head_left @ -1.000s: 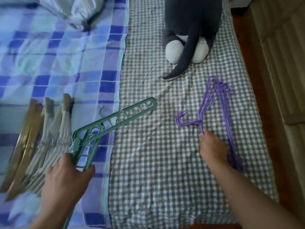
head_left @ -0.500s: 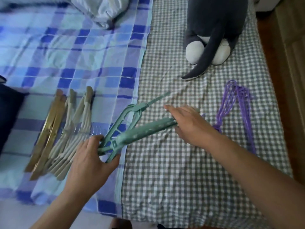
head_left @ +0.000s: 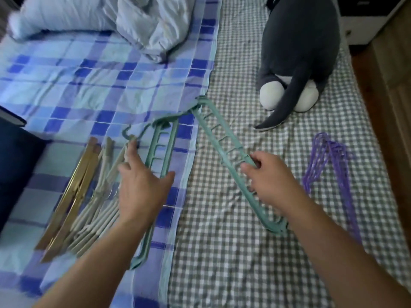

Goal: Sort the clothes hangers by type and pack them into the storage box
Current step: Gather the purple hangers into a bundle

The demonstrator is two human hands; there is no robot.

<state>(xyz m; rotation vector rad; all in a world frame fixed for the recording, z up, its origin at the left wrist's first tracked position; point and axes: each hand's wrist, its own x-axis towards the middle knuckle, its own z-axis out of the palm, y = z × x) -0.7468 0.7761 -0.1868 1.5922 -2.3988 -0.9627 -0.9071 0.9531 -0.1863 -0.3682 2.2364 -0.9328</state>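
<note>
Two long green slotted hangers lie on the bed, joined near their far ends. My right hand grips the right green hanger around its middle. My left hand rests with spread fingers on the left green hanger, a fingertip near its hook. Left of it lies a bundle of beige hangers and beside that gold hangers. A stack of purple wire hangers sits on the checked sheet at the right.
A grey and white plush toy sits at the far side of the grey checked sheet. A crumpled pale quilt lies on the blue plaid cover. A dark object sits at the left edge; wooden floor is on the right.
The green hangers have been spread apart into two arms on the bed. My right hand, earlier by the purple hangers, now grips the right green one; my left hand has flattened over the left one.
</note>
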